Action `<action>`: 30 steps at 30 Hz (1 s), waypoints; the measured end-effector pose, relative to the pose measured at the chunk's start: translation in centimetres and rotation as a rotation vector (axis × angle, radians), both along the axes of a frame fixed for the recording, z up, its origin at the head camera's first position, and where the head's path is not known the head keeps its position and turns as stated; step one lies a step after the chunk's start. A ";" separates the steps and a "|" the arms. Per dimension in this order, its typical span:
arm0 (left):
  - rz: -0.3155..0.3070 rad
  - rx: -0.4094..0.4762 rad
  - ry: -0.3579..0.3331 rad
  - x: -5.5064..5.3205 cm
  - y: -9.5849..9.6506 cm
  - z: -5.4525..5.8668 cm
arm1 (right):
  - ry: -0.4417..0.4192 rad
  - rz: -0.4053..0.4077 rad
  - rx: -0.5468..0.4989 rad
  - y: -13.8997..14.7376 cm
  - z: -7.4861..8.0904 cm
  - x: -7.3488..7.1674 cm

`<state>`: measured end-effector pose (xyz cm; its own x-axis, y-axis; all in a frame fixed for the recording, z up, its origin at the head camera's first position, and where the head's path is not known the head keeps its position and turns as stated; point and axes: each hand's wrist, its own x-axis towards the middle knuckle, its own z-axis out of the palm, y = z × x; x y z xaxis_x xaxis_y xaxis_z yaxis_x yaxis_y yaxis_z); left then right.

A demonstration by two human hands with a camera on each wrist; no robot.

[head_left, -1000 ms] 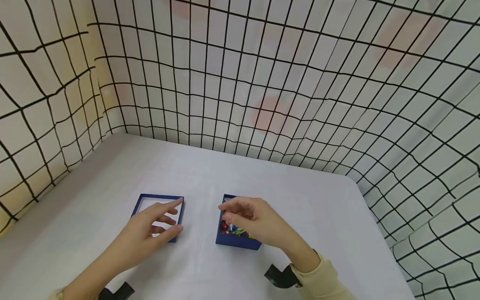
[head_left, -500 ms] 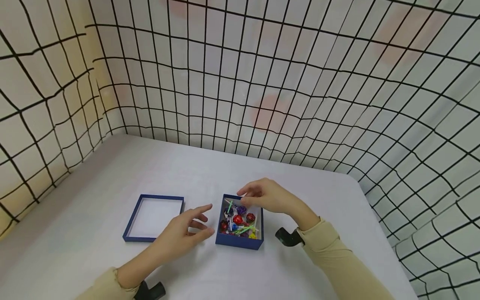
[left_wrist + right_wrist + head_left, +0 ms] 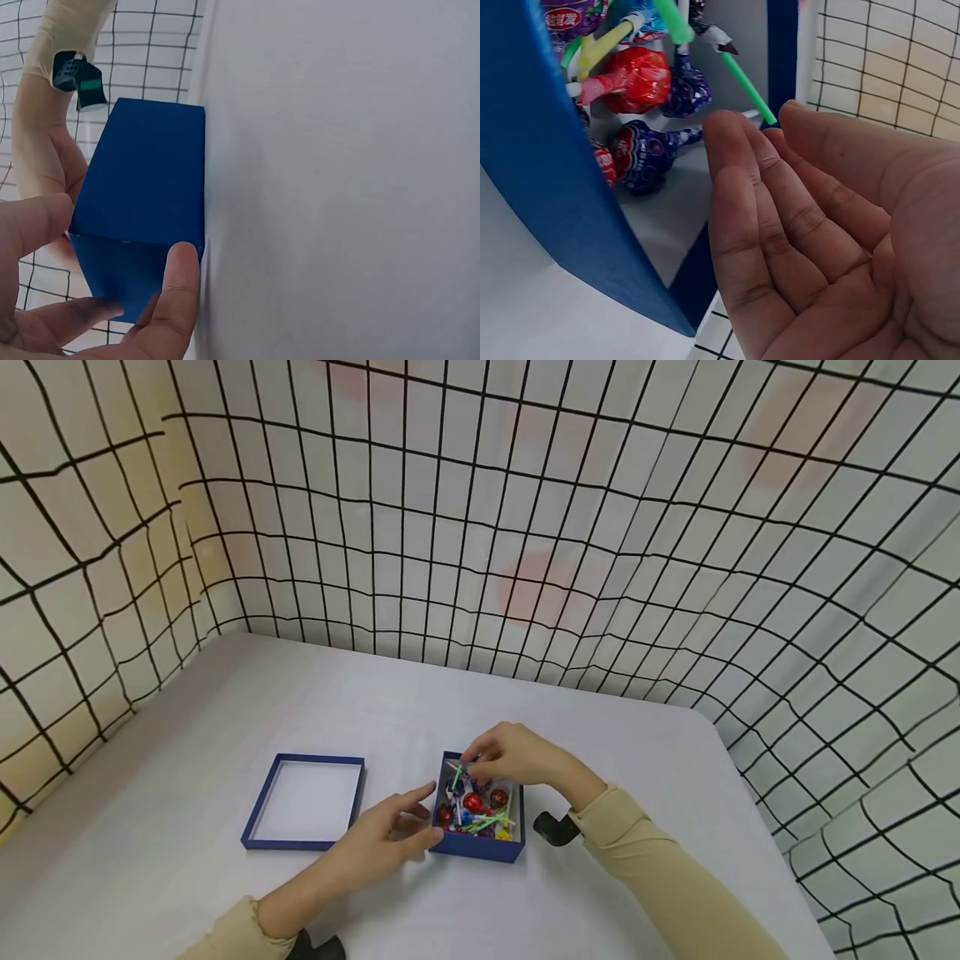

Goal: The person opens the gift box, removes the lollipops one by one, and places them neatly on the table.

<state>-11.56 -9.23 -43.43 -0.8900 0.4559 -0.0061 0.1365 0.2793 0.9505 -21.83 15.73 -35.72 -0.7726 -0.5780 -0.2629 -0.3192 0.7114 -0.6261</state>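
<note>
A blue open box (image 3: pixel 480 847) stands on the white table, with several lollipops (image 3: pixel 473 801) in coloured wrappers inside. Beside its near left corner is my left hand (image 3: pixel 384 843); the left wrist view shows loosely bent fingers (image 3: pixel 178 292) spread about the box's blue outer walls (image 3: pixel 146 176). My right hand (image 3: pixel 517 757) reaches over the far end of the box. In the right wrist view its fingertips (image 3: pixel 731 195) are close to a dark purple lollipop (image 3: pixel 645 156) and a white stick. No lollipop is visible between thumb and fingers.
Left of the box lies a shallow blue-rimmed lid (image 3: pixel 292 845), its white inside facing up. A black wire grid (image 3: pixel 450 527) over white cloth encloses the table's back and sides. Each wrist carries a black camera mount (image 3: pixel 557 829).
My left hand has moved right, from over the lid to the box. My right hand has gone from the box's near part to its far end, then lowered slightly leftward.
</note>
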 end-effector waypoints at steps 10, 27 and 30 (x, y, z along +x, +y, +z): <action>-0.045 0.048 -0.076 0.0 0.0 -0.2 | -0.022 -0.025 -0.025 -0.6 -0.7 -0.1; -0.033 0.088 -0.099 -0.1 0.0 -0.7 | 0.032 -0.031 -0.048 -1.6 -1.1 0.2; -0.031 0.082 -0.103 -0.1 0.0 -0.7 | 0.024 -0.040 -0.067 -1.7 -1.2 0.3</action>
<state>-11.62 -9.27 -44.09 -0.8722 0.4857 -0.0583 0.0443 0.1972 0.9794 -21.54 14.06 -36.88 -0.8011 -0.5618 -0.2064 -0.3063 0.6811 -0.6650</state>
